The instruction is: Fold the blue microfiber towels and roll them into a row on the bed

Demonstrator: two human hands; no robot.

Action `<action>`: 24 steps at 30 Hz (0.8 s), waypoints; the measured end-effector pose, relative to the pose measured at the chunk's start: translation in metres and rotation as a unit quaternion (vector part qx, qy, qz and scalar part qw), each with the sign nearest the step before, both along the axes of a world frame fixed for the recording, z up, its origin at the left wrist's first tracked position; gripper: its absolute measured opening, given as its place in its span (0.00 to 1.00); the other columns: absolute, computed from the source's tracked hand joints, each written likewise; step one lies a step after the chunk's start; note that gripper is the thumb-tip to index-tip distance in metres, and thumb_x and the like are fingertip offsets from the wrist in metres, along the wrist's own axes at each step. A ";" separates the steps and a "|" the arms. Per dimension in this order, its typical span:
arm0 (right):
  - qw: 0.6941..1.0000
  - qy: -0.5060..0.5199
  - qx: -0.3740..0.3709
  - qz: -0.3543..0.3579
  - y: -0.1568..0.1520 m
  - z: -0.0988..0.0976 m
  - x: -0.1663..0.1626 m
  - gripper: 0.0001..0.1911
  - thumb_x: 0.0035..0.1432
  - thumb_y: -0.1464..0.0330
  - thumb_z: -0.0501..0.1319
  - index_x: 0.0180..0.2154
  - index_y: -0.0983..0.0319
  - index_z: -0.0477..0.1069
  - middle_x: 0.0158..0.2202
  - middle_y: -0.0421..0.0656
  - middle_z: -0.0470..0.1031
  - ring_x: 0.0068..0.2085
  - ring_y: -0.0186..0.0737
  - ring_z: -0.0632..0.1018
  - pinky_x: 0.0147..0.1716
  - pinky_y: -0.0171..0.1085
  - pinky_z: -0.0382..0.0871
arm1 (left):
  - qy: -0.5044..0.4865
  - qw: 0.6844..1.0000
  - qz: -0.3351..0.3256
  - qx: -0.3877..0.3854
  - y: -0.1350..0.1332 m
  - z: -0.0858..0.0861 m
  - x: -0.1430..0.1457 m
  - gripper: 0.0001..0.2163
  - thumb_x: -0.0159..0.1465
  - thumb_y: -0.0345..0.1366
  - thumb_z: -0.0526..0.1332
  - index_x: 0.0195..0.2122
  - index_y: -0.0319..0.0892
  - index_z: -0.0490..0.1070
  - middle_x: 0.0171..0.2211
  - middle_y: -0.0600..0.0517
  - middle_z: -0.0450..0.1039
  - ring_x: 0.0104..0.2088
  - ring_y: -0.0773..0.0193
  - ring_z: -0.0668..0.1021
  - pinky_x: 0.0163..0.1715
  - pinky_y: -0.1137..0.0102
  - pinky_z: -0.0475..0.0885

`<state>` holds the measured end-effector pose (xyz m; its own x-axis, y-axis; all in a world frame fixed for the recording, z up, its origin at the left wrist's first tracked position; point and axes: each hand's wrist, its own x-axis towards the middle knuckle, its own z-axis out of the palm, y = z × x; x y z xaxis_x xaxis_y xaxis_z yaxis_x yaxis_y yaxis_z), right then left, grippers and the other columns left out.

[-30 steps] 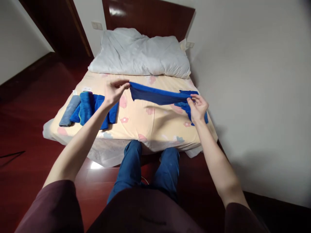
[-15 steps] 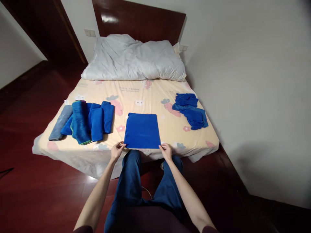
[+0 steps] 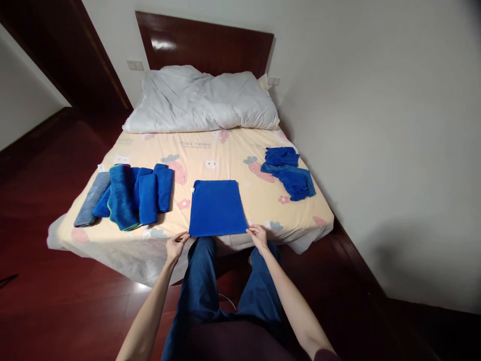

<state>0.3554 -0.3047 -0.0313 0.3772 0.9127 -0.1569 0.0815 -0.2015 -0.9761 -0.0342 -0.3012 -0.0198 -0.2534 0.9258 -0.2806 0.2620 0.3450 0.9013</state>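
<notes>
A square blue towel [image 3: 217, 208] lies spread flat near the front edge of the bed, with a small white tag at its far left corner. My left hand [image 3: 178, 245] pinches its near left corner. At the near right corner, the fingers of my right hand [image 3: 258, 236] are closed on the cloth. The near edge of the towel is drawn straight between both hands, just at the mattress edge. To the left sit several folded or rolled towels [image 3: 149, 198], blue, teal and grey. Crumpled blue cloths [image 3: 289, 173] lie in a heap on the right.
The bed [image 3: 210, 150] has a yellow sheet printed with carrots and rabbits. A bunched white quilt [image 3: 203, 100] lies across its far end, before a dark wooden headboard [image 3: 210, 45]. A white wall [image 3: 376, 125] runs along the right. My legs stand against the bed's front.
My hands have pulled the near edge of the towel slightly toward me, and the near edge looks a little wider. The camera view has tilted up slightly. The other cloths have stayed put.
</notes>
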 end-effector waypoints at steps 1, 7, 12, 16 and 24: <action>1.000 0.002 -0.008 0.009 0.000 0.003 0.001 0.27 0.35 0.50 0.74 0.33 0.60 0.72 0.29 0.45 0.82 0.35 0.49 0.83 0.38 0.43 0.77 | 0.005 1.000 -0.014 -0.005 0.003 0.004 -0.001 0.22 0.51 0.52 0.68 0.43 0.45 0.79 0.37 0.48 0.83 0.45 0.49 0.83 0.49 0.60 0.77; 0.995 0.001 -0.068 0.073 0.017 0.018 0.008 0.25 0.38 0.53 0.73 0.36 0.61 0.76 0.36 0.49 0.83 0.38 0.51 0.83 0.34 0.42 0.77 | 0.014 0.993 -0.113 -0.015 0.051 0.024 -0.010 0.30 0.47 0.56 0.70 0.47 0.42 0.77 0.35 0.46 0.83 0.44 0.48 0.83 0.44 0.62 0.77; 0.994 0.019 -0.076 0.082 0.070 0.026 0.009 0.23 0.38 0.57 0.75 0.36 0.61 0.76 0.34 0.47 0.83 0.39 0.51 0.83 0.36 0.42 0.78 | 0.023 0.991 -0.131 -0.028 0.124 0.026 -0.006 0.36 0.45 0.59 0.69 0.49 0.38 0.75 0.37 0.43 0.82 0.43 0.48 0.83 0.40 0.64 0.76; 0.995 -0.010 -0.064 0.082 0.135 0.029 0.002 0.19 0.40 0.62 0.74 0.34 0.61 0.75 0.36 0.48 0.83 0.39 0.48 0.84 0.39 0.41 0.78 | 0.021 0.993 -0.115 -0.032 0.194 0.025 0.007 0.33 0.45 0.56 0.71 0.47 0.38 0.76 0.40 0.40 0.82 0.43 0.49 0.82 0.40 0.65 0.75; 0.982 -0.168 -0.069 0.055 0.272 0.014 -0.015 0.07 0.53 0.64 0.67 0.33 0.61 0.77 0.34 0.47 0.83 0.37 0.46 0.82 0.39 0.38 0.74 | 0.144 0.985 -0.092 0.009 0.302 0.021 0.037 0.15 0.57 0.43 0.64 0.41 0.40 0.78 0.39 0.43 0.82 0.39 0.53 0.82 0.39 0.66 0.74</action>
<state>0.3400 -0.0326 -0.0172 0.3287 0.9298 -0.1657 0.4232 -0.3018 -0.8543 0.0033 0.0004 0.0008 -0.1468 0.9676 -0.2055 0.5642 0.2525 0.7861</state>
